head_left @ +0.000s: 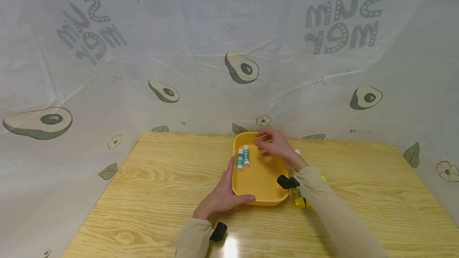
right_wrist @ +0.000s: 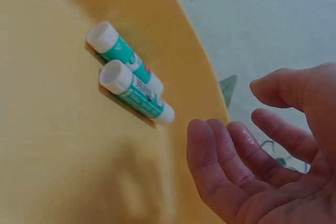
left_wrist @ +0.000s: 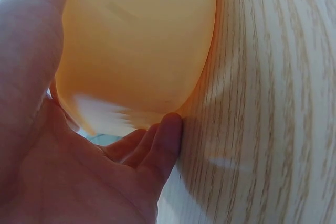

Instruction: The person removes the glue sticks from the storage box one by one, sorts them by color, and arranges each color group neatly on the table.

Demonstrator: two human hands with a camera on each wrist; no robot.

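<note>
A yellow plastic tray (head_left: 263, 186) lies on the wooden table. My left hand (head_left: 226, 194) grips its near-left corner, thumb at the near rim and fingers along the left side; in the left wrist view those fingers (left_wrist: 168, 135) touch the tray's outer wall. Two green-and-white glue sticks, one (head_left: 240, 159) beside the other (head_left: 246, 155), lie side by side in the tray's left part. My right hand (head_left: 274, 143) hovers over the tray's far right end, fingers loosely bent and apart. Nothing is between its fingers (right_wrist: 202, 156) in the right wrist view.
Right of the tray lie yellow tubes (head_left: 299, 198), partly hidden under my right forearm. A white-ended item (head_left: 297, 152) shows beside my right wrist. A printed curtain (head_left: 201, 110) hangs behind the table's far edge (head_left: 193, 134).
</note>
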